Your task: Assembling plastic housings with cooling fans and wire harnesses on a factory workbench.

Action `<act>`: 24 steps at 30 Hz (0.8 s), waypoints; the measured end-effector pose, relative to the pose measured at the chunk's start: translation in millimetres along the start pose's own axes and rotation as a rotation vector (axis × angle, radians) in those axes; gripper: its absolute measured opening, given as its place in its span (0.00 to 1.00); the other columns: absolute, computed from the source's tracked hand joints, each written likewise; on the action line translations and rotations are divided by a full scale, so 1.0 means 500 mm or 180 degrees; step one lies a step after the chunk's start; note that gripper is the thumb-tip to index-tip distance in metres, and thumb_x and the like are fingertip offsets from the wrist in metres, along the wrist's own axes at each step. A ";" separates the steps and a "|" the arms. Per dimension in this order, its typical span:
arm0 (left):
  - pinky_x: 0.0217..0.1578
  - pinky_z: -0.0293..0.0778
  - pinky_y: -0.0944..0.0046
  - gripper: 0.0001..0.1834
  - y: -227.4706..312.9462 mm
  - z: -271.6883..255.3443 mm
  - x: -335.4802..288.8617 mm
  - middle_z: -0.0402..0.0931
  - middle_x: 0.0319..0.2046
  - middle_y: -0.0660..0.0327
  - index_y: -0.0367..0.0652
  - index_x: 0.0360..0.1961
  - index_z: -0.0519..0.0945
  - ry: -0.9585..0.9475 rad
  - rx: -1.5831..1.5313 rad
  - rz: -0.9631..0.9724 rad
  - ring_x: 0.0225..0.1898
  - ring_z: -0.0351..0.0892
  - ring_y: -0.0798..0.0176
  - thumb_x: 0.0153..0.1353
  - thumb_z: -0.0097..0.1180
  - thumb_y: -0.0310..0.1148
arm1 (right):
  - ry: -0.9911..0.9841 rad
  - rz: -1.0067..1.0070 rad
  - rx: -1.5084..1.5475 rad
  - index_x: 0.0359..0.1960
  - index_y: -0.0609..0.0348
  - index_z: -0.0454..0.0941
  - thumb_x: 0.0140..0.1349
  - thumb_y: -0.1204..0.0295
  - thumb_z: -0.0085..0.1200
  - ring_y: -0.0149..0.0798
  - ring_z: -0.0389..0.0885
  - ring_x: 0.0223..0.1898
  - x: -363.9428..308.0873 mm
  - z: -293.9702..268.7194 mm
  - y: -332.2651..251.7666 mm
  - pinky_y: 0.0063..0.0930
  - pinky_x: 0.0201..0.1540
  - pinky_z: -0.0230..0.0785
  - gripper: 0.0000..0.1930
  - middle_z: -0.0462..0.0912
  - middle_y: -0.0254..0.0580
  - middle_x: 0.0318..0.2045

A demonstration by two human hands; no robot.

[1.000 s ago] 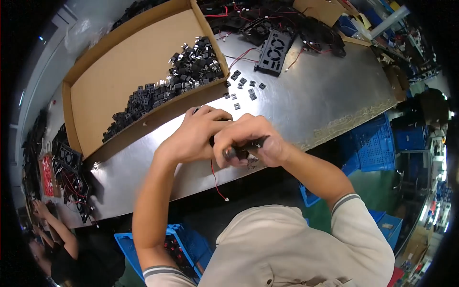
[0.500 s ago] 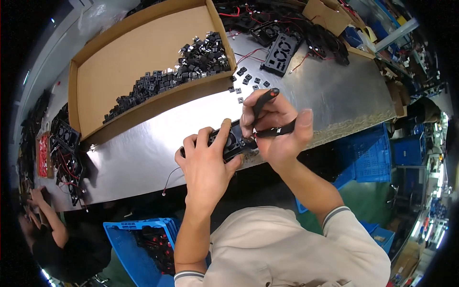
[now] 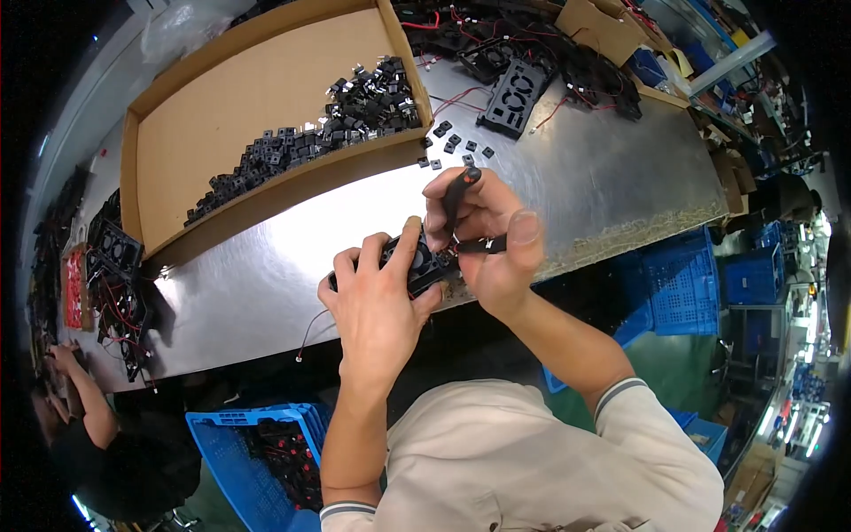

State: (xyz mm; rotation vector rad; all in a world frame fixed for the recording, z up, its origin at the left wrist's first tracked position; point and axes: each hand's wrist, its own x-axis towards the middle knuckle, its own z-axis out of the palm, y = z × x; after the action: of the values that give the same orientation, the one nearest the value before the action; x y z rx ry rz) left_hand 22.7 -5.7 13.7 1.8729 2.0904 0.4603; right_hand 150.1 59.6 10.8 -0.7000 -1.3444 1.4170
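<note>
My left hand (image 3: 374,300) lies over a black plastic fan unit (image 3: 422,259) at the table's front edge, fingers bent around it. From its left side a thin wire with a small white plug hangs over the edge. My right hand (image 3: 498,253) is closed around black-handled pliers (image 3: 457,202) with an orange mark at one handle end. The pliers' jaws are at the right end of the fan unit, among small parts too hidden to make out. Several small black square pieces (image 3: 451,143) lie on the metal table just beyond my right hand.
A shallow cardboard box (image 3: 266,202) holds a heap of small black parts. A black fan housing (image 3: 514,99) and tangled wired units lie at the back. Blue crates (image 3: 681,297) stand at right, another blue crate (image 3: 217,443) at lower left. Another person's arm (image 3: 93,403) shows far left.
My right hand and the pliers have shifted a little left, closer to my left hand. The view has also moved slightly. Both hands keep their hold.
</note>
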 end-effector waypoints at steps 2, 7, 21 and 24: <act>0.54 0.63 0.42 0.29 -0.002 0.003 0.000 0.73 0.53 0.62 0.53 0.53 0.79 -0.0003 -0.0011 -0.0013 0.56 0.69 0.49 0.47 0.71 0.38 | -0.0049 -0.0005 -0.0116 0.48 0.67 0.73 0.55 0.21 0.33 0.30 0.70 0.32 -0.002 0.002 -0.002 0.24 0.36 0.64 0.52 0.74 0.39 0.33; 0.54 0.63 0.42 0.28 -0.006 0.004 0.002 0.73 0.52 0.62 0.53 0.51 0.79 0.0034 -0.0028 0.0015 0.56 0.68 0.49 0.47 0.71 0.39 | -0.0123 -0.0036 -0.0349 0.49 0.68 0.72 0.55 0.20 0.32 0.29 0.70 0.33 0.001 0.010 -0.006 0.23 0.36 0.64 0.53 0.73 0.39 0.34; 0.55 0.62 0.43 0.28 -0.005 0.006 -0.004 0.72 0.52 0.63 0.54 0.53 0.78 0.0091 0.0019 0.0045 0.56 0.68 0.50 0.48 0.71 0.40 | -0.0034 0.0010 -0.0308 0.50 0.68 0.72 0.55 0.20 0.32 0.29 0.70 0.34 0.000 0.010 -0.014 0.22 0.37 0.64 0.54 0.74 0.40 0.35; 0.55 0.62 0.42 0.28 -0.006 0.009 -0.005 0.72 0.53 0.63 0.54 0.53 0.78 0.0095 0.0024 0.0056 0.57 0.68 0.50 0.49 0.70 0.41 | -0.0030 0.0034 -0.0392 0.50 0.68 0.72 0.55 0.20 0.32 0.29 0.70 0.34 -0.002 0.014 -0.013 0.22 0.37 0.64 0.54 0.74 0.40 0.35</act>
State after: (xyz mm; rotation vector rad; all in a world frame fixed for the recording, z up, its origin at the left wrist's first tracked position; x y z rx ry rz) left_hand 22.3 -8.4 8.3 1.9015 2.0989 0.4879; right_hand 145.9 55.4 18.3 -0.7831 -1.4465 1.3559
